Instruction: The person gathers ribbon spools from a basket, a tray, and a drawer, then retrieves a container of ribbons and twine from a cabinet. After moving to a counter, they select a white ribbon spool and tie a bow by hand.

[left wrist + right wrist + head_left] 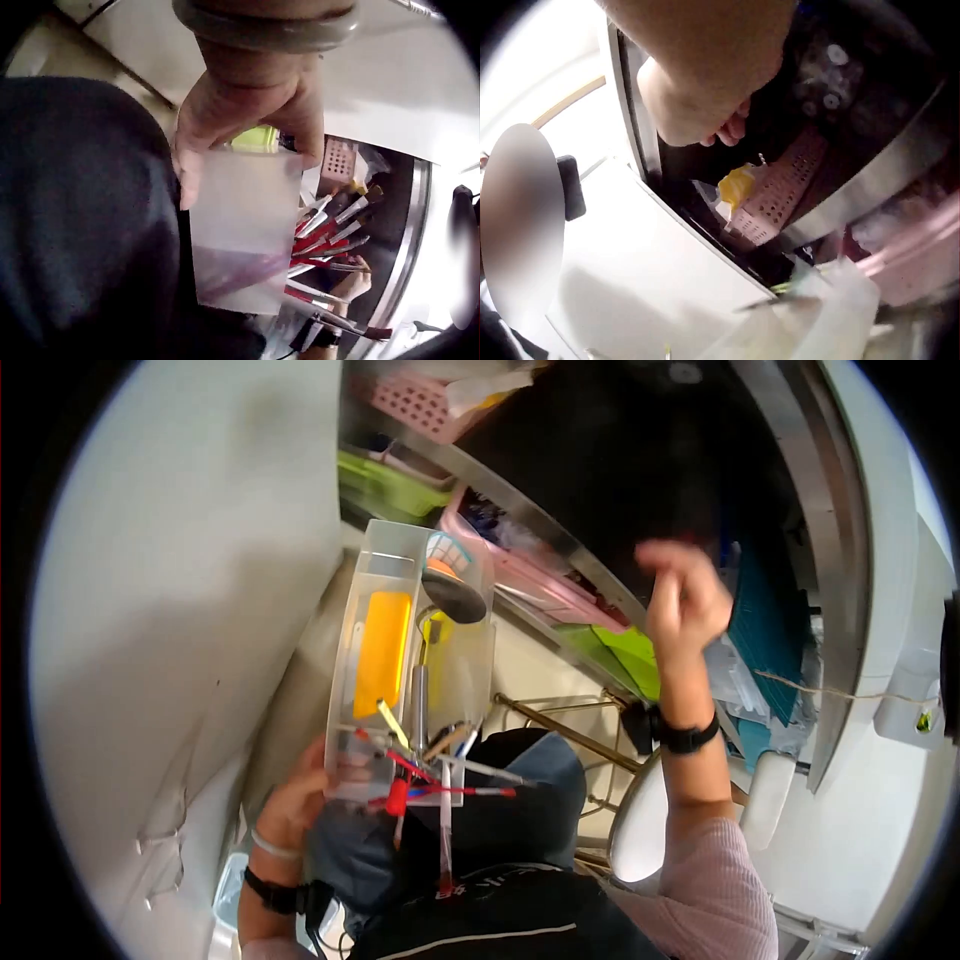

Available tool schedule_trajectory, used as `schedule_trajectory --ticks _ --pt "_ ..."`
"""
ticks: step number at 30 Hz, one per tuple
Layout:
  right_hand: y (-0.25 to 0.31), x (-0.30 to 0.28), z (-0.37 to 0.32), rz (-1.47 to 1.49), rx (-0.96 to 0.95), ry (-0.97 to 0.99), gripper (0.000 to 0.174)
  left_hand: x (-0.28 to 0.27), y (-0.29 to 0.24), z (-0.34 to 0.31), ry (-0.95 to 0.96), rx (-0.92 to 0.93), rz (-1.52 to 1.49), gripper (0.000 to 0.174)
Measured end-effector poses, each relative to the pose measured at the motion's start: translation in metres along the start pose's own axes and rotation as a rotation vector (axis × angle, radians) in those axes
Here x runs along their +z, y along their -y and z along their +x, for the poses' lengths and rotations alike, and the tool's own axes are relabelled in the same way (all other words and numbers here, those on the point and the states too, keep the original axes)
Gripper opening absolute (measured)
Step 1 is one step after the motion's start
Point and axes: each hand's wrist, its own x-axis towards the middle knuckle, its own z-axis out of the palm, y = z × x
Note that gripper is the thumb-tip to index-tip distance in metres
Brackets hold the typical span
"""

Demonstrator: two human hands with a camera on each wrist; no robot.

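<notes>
My left hand (297, 790) grips the near end of a long translucent plastic organizer box (345, 660) above my lap. In the left wrist view, thumb and fingers clasp opposite sides of the box end (244, 202). Several paintbrushes (337, 225) stick out of the box, some with red handles. An orange-yellow flat piece (382, 650) lies in its left compartment; a dark round piece (453, 598) sits toward the far end. My right hand (688, 600), blurred, hovers apart from the box in front of the dark shelf, fingers loosely curled with nothing seen in them.
A pink perforated basket (772, 195) stands on the dark shelf (600, 450), which has a metal front edge (560, 535). Below are a pink bin (520, 575) and a green container (390, 485). A white stool seat (640, 825) is near my right arm, and a pale wall (180, 610) at left.
</notes>
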Motion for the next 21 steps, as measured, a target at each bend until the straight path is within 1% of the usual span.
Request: schedule_trajectory --ticks 2,3,4,6,7,8,9,10,12,13,15,17,18,20,21 --pt "-0.008 0.029 0.028 0.076 0.208 -0.156 0.021 -0.021 -0.003 0.005 0.059 -0.038 0.017 0.072" --pt "-0.024 0.043 0.042 0.165 0.231 -0.23 0.018 -0.03 -0.006 0.007 0.057 -0.012 0.111 0.071" --pt "-0.046 0.056 0.056 0.253 0.255 -0.302 0.018 -0.031 -0.01 0.009 0.036 -0.015 0.109 0.071" --pt "-0.086 0.072 0.084 0.555 0.451 -0.49 0.019 -0.029 -0.019 0.014 0.012 -0.124 0.036 0.075" --pt "-0.113 0.081 0.093 0.625 0.544 -0.558 0.019 -0.022 -0.026 0.015 -0.019 -0.131 0.019 0.073" --pt "-0.141 0.093 0.106 0.686 0.627 -0.631 0.02 -0.029 -0.026 0.016 -0.016 -0.123 0.026 0.073" --pt "-0.166 0.1 0.117 0.674 0.693 -0.663 0.02 -0.04 -0.025 0.02 -0.039 -0.159 0.014 0.072" --pt "-0.185 0.103 0.124 0.642 0.73 -0.67 0.02 -0.042 -0.024 0.032 -0.045 -0.184 0.009 0.072" --pt "-0.222 0.103 0.143 0.526 0.781 -0.65 0.021 -0.025 -0.033 0.046 0.041 -0.085 0.003 0.07" --pt "-0.237 0.102 0.147 0.456 0.808 -0.624 0.021 -0.028 -0.028 0.056 0.045 -0.026 0.027 0.07" --pt "-0.264 0.101 0.156 0.315 0.854 -0.538 0.022 -0.056 -0.012 0.077 0.07 0.063 0.037 0.07" --pt "-0.29 0.101 0.163 0.172 0.885 -0.435 0.022 -0.096 0.007 0.096 -0.094 -0.068 0.1 0.077" --pt "-0.302 0.101 0.167 0.11 0.894 -0.391 0.022 -0.103 0.013 0.104 -0.079 -0.055 0.092 0.077" --pt "-0.324 0.099 0.174 -0.016 0.896 -0.299 0.023 -0.114 0.026 0.113 -0.174 -0.089 0.018 0.079" --pt "-0.333 0.102 0.175 -0.076 0.893 -0.254 0.023 -0.126 0.04 0.114 -0.159 -0.084 -0.001 0.079"
